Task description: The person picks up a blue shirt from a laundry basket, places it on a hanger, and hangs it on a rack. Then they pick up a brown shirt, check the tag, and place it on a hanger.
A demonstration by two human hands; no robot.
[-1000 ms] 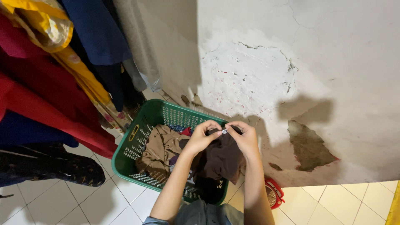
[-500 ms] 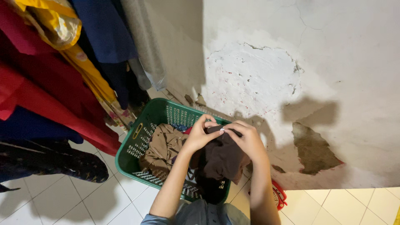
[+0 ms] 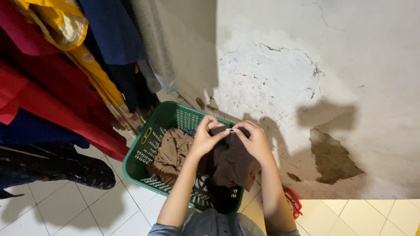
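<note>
My left hand [image 3: 204,136] and my right hand [image 3: 253,140] meet above a green plastic laundry basket [image 3: 148,144]. Both pinch the top edge of a dark brown garment [image 3: 231,162] that hangs down over the basket. A small silvery clip or pin [image 3: 230,130] shows between the fingertips of the two hands. Inside the basket lies a lighter brown cloth [image 3: 173,148] with some other laundry beneath it.
Hanging clothes fill the left: red [image 3: 48,96], yellow [image 3: 65,30], dark blue [image 3: 111,30] and a dark patterned piece [image 3: 57,168]. A cracked, peeling white wall [image 3: 306,87] stands behind. A small red object [image 3: 294,202] lies on the tiled floor [image 3: 65,205] by my right forearm.
Both hands stay together at the garment's top edge, working the small clip. The view has drifted slightly; the basket and clothes have not moved.
</note>
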